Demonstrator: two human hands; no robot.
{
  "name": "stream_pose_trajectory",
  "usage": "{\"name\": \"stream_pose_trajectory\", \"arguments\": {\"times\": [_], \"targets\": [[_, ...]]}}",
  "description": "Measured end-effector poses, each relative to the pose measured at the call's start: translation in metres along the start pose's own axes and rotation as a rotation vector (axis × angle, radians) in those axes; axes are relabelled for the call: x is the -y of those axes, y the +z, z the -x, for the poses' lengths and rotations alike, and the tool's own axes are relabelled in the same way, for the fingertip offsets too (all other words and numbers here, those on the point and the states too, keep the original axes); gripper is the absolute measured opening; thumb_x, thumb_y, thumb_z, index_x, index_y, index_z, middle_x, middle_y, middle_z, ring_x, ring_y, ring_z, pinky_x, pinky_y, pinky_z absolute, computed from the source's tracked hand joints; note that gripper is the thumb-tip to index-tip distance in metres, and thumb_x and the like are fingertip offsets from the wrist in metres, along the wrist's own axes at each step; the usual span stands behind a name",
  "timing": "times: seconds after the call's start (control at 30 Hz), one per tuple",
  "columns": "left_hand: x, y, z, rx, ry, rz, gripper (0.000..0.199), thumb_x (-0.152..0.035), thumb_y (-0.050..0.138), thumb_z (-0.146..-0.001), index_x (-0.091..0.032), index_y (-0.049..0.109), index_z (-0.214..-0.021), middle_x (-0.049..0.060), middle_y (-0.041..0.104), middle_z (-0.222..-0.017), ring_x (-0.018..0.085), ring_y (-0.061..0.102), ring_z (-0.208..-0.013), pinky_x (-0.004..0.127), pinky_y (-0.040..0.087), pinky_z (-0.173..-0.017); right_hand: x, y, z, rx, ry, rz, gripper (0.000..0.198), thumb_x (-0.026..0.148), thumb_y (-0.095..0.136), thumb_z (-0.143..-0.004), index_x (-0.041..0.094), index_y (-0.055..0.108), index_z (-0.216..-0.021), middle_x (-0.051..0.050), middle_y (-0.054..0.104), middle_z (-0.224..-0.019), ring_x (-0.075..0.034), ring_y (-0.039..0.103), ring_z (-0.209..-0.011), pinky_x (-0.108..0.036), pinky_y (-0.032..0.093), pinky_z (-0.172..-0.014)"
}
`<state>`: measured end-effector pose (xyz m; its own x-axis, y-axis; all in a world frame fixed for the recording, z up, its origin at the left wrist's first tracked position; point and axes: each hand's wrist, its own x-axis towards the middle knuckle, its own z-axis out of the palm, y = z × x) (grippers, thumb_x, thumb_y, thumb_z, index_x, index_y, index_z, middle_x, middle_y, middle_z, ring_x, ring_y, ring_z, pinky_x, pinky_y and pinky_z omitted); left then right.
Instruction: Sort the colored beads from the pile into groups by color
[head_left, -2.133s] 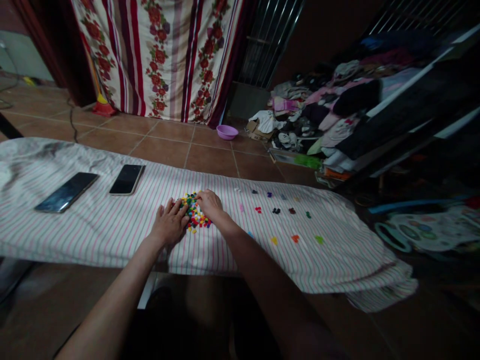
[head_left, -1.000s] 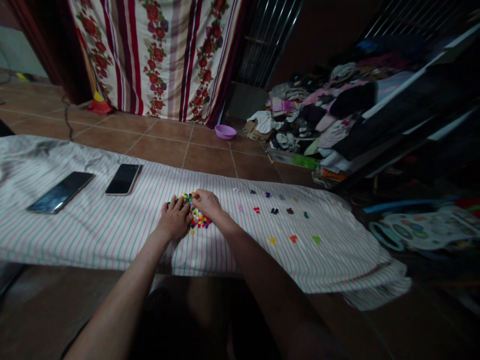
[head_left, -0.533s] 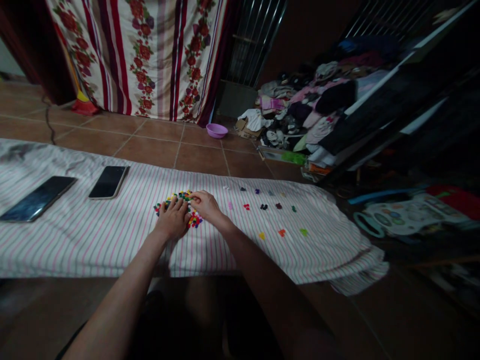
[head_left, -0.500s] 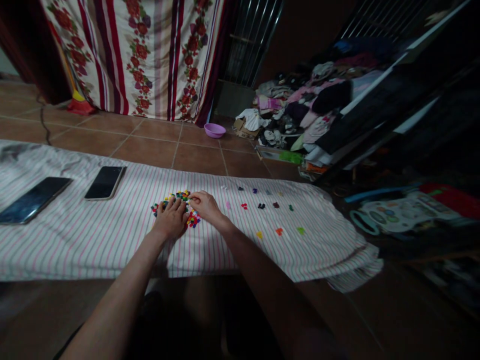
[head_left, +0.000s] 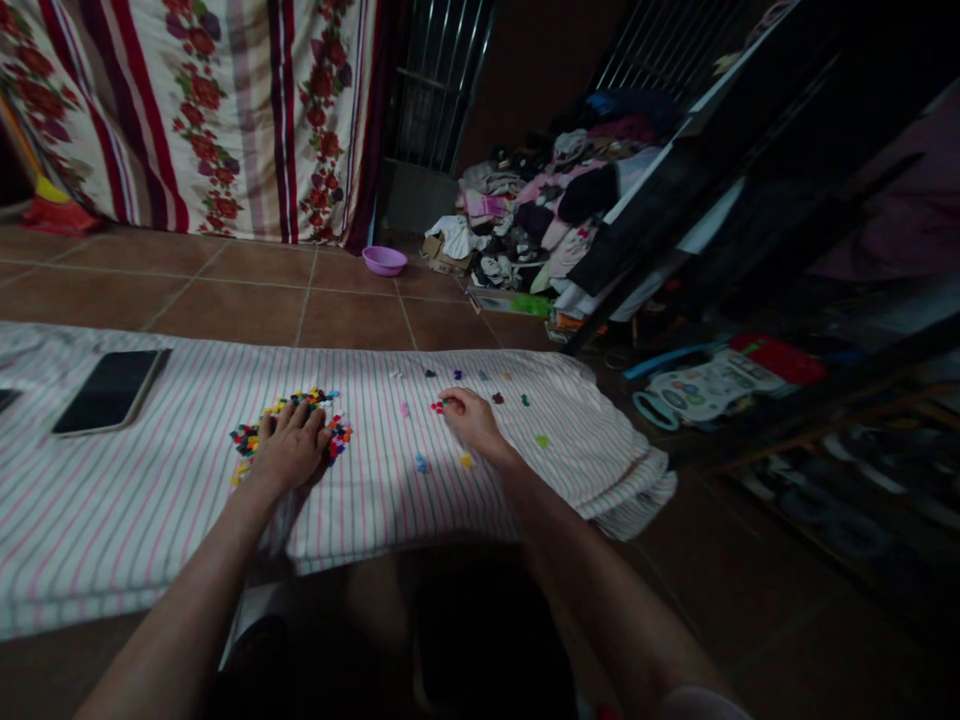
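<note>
A mixed heap of small colourful pieces point(head_left: 244, 437) lies on the striped cloth. My left hand point(head_left: 291, 447) rests flat over it, fingers spread, covering part of the heap. Farther right, my right hand point(head_left: 472, 418) is pinched closed just beside a few red pieces point(head_left: 436, 408); whatever sits between its fingertips is too small to name. Around it are little single-colour groups: pink pieces point(head_left: 405, 409), blue pieces point(head_left: 421, 464), yellow pieces point(head_left: 466, 461), lime pieces point(head_left: 542, 441), brown pieces point(head_left: 497, 398) and green pieces point(head_left: 525, 400). A back row includes purple pieces point(head_left: 457, 375).
A phone point(head_left: 111, 392) lies left on the striped cloth point(head_left: 187, 520), with another dark device cut off at the edge. Beyond, a purple basin point(head_left: 385, 261) stands on the tiled floor near a clothes heap point(head_left: 547, 200). A rack stands at right.
My right hand has moved right, from the heap to the red pieces. My left hand stays on the heap. The view has swung right, and blue pieces now show beside the yellow ones.
</note>
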<state>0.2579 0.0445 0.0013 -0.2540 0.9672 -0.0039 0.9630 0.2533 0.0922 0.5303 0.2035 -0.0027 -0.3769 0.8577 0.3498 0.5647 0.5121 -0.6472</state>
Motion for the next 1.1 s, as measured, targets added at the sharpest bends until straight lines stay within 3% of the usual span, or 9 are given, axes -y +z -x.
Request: {"name": "stream_pose_trajectory", "arguments": {"times": [0.2, 0.3, 0.4, 0.6, 0.87, 1.1], "targets": [[-0.005, 0.004, -0.001, -0.059, -0.034, -0.014, 0.054, -0.041, 0.023, -0.097, -0.018, 0.057, -0.132, 0.014, 0.048, -0.149, 0.035, 0.035, -0.142, 0.06, 0.027, -0.112, -0.066, -0.065, 0.004, -0.267, 0.282, 0.107, 0.025, 0.026, 0.053, -0.071, 0.018, 0.069, -0.089, -0.002, 0.064, -0.072, -0.018, 0.059, -0.069, -0.03, 0.049, -0.074], [-0.005, 0.009, 0.0, -0.115, -0.036, -0.021, 0.055, -0.041, 0.022, -0.097, -0.017, 0.059, -0.13, 0.015, 0.05, -0.147, 0.037, 0.037, -0.14, 0.061, 0.028, -0.111, -0.087, -0.086, 0.006, -0.383, 0.38, 0.161, 0.025, 0.025, 0.054, -0.07, 0.019, 0.068, -0.089, -0.003, 0.066, -0.076, -0.019, 0.062, -0.074, -0.032, 0.05, -0.078], [-0.005, 0.013, 0.0, -0.173, -0.028, -0.03, 0.054, -0.041, 0.023, -0.097, -0.018, 0.061, -0.127, 0.014, 0.053, -0.144, 0.037, 0.039, -0.138, 0.061, 0.029, -0.11, -0.101, -0.099, 0.005, -0.404, 0.458, 0.209, 0.021, 0.022, 0.053, -0.068, 0.019, 0.066, -0.084, -0.004, 0.067, -0.075, -0.021, 0.063, -0.074, -0.032, 0.05, -0.079], [-0.005, 0.014, 0.0, -0.19, -0.032, -0.023, 0.053, -0.041, 0.023, -0.097, -0.02, 0.063, -0.124, 0.012, 0.054, -0.143, 0.036, 0.04, -0.137, 0.059, 0.028, -0.112, -0.119, -0.108, 0.0, -0.353, 0.524, 0.299, 0.022, 0.014, 0.052, -0.066, 0.019, 0.069, -0.08, -0.003, 0.068, -0.074, -0.019, 0.063, -0.074, -0.029, 0.049, -0.076], [0.0, 0.013, 0.002, -0.178, 0.009, -0.052, 0.053, -0.039, 0.021, -0.097, -0.02, 0.061, -0.126, 0.012, 0.053, -0.144, 0.037, 0.038, -0.139, 0.061, 0.026, -0.111, -0.137, -0.102, -0.007, -0.293, 0.602, 0.333, 0.027, 0.008, 0.053, -0.066, 0.018, 0.073, -0.08, -0.003, 0.071, -0.077, -0.018, 0.065, -0.076, -0.028, 0.048, -0.077], [0.003, 0.01, 0.006, -0.192, -0.001, -0.029, 0.054, -0.038, 0.022, -0.096, -0.019, 0.062, -0.126, 0.014, 0.056, -0.14, 0.037, 0.037, -0.14, 0.064, 0.023, -0.113, -0.143, -0.097, -0.009, -0.248, 0.634, 0.324, 0.032, 0.012, 0.052, -0.073, 0.019, 0.077, -0.091, -0.006, 0.075, -0.086, -0.018, 0.068, -0.083, -0.026, 0.049, -0.08]]}}
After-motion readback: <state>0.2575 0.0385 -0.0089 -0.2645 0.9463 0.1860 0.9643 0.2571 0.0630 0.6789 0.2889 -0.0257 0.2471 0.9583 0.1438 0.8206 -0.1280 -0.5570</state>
